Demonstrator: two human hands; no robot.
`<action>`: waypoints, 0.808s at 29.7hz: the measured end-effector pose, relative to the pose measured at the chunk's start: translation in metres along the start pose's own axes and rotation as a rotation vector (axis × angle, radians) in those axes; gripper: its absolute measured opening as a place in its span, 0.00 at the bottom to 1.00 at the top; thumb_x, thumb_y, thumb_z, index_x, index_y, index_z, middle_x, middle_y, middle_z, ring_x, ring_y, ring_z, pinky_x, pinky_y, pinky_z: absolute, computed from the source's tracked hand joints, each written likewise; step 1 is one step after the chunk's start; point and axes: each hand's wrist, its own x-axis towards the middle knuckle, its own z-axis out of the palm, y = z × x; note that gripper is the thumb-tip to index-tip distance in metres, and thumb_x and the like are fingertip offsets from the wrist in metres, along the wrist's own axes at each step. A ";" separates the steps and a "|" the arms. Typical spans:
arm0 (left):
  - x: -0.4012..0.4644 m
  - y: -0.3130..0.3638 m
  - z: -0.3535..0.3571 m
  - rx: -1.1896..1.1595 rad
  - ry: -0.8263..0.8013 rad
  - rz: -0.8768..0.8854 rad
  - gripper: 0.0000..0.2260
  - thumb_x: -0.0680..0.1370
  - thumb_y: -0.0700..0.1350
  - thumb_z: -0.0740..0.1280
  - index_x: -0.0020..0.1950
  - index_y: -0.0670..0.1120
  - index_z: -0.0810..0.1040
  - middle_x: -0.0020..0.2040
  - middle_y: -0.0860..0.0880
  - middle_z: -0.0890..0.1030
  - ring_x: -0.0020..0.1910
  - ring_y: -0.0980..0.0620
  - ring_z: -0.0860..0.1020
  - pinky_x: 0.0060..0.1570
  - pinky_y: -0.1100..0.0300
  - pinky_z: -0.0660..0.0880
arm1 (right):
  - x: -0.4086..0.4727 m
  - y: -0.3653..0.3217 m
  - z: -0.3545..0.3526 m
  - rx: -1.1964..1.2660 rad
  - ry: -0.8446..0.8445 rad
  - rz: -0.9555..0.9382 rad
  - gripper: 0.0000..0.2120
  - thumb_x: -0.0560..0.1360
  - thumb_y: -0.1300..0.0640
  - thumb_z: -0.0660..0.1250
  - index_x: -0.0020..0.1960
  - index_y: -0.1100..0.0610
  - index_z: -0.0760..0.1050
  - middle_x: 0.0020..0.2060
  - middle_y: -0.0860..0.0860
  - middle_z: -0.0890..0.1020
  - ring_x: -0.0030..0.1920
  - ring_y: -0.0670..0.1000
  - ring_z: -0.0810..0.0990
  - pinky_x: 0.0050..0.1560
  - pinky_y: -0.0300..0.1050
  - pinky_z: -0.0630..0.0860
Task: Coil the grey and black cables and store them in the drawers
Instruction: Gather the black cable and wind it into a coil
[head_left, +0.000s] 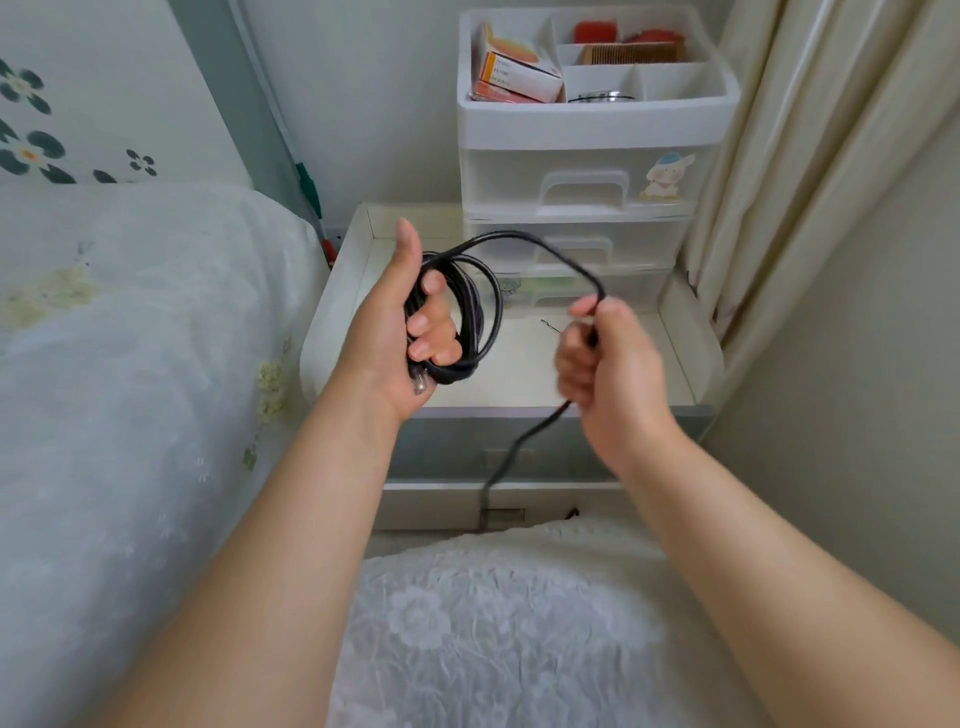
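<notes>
Left hand (410, 322) grips coiled black cable (480, 312); right hand (608, 358) pinches loose strand.

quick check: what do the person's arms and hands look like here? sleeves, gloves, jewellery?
Both forearms are bare up to the frame edge, no sleeves in view. The left hand and the right hand have no gloves, and no rings, watch or bracelets show. The right hand is motion-blurred. A white lace-patterned garment covers the lap.

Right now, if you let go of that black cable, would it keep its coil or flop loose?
Probably flop loose: the black cable stays looped only because the left hand grips it. Its free end hangs limp below the right hand, so it seems soft and light, unlikely to break.
</notes>
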 end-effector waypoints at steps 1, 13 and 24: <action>-0.002 0.001 -0.001 0.038 -0.076 -0.059 0.22 0.75 0.65 0.58 0.33 0.49 0.67 0.19 0.55 0.61 0.15 0.58 0.57 0.17 0.65 0.55 | 0.007 -0.009 -0.007 -0.121 0.049 -0.083 0.13 0.81 0.60 0.49 0.41 0.54 0.68 0.23 0.46 0.64 0.23 0.45 0.59 0.23 0.36 0.57; -0.018 -0.001 0.010 0.146 -0.440 -0.165 0.27 0.77 0.67 0.45 0.37 0.47 0.69 0.19 0.55 0.62 0.15 0.60 0.59 0.18 0.67 0.57 | 0.043 0.001 -0.041 -0.700 0.073 0.054 0.16 0.82 0.49 0.47 0.41 0.55 0.65 0.29 0.49 0.65 0.25 0.48 0.61 0.25 0.40 0.59; -0.016 -0.003 0.016 0.260 -0.299 -0.131 0.28 0.78 0.67 0.46 0.37 0.46 0.70 0.21 0.53 0.61 0.16 0.56 0.57 0.20 0.64 0.58 | 0.038 0.001 -0.028 -0.315 0.325 -0.018 0.18 0.83 0.50 0.47 0.37 0.53 0.63 0.27 0.49 0.65 0.25 0.47 0.59 0.22 0.37 0.56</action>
